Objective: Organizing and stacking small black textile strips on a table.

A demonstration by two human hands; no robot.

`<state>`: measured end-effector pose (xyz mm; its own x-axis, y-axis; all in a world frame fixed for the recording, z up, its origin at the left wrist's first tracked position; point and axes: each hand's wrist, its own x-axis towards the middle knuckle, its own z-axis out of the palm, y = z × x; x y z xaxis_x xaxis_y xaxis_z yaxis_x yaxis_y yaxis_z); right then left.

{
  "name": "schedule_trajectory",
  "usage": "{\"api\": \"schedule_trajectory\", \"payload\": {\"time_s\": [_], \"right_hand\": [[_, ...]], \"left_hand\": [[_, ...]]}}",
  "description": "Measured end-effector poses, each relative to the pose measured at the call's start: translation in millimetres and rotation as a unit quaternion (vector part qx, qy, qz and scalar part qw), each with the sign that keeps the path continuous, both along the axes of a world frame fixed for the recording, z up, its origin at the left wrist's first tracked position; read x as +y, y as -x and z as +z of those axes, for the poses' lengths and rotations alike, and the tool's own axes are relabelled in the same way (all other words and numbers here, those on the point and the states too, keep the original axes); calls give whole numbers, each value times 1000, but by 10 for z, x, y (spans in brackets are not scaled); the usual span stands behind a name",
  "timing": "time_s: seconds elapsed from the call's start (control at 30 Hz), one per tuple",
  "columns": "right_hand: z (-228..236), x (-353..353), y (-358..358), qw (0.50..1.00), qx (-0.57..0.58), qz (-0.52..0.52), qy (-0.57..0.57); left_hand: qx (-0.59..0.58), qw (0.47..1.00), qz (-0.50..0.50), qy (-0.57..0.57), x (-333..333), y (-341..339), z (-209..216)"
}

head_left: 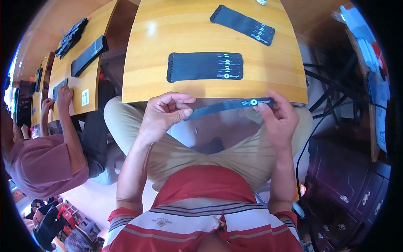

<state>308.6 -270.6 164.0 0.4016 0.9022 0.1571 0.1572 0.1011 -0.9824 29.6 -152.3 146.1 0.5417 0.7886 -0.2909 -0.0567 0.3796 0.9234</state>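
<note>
Between my two hands, just off the near edge of the table (142, 86), a dark strap (222, 108) with white print near its right end is stretched out lengthwise. My left hand (163, 114) pinches its left end between thumb and fingers. At the printed right end, my right hand (280, 117) is closed on the strap, thumb on top. Beyond it on the table lies a row of overlapping dark straps (195, 67), their holed ends to the left. Another fanned set of straps (241, 24) lies at an angle farther back to the right.
On the left, a co-worker's hands (64, 96) are at a neighbouring table (86, 82) with more straps (88, 56). A dark drawer cabinet (344, 185) and a hanging black cable (299, 164) are on my right. Under the strap are my legs (126, 122).
</note>
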Motion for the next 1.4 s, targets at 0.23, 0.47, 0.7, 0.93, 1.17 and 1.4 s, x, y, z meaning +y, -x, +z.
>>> {"api": "schedule_trajectory", "payload": {"time_s": [0.23,0.47,0.7,0.93,1.17,1.4], "right_hand": [[-82,165,30,999,37,-15,5],[-219,307,94,998,66,-12,20],[-327,453,141,997,61,-32,31],[-354,526,165,995,19,-58,79],[-384,555,163,993,70,-77,61],[-365,577,150,987,138,-60,61]], "left_hand": [[84,993,-61,-56,34,164,30],[100,993,30,-63,94,123,11],[85,988,103,-76,296,128,-143],[88,979,147,-114,391,95,-200],[74,991,103,-50,420,182,-101],[96,994,41,-40,390,258,-81]]}}
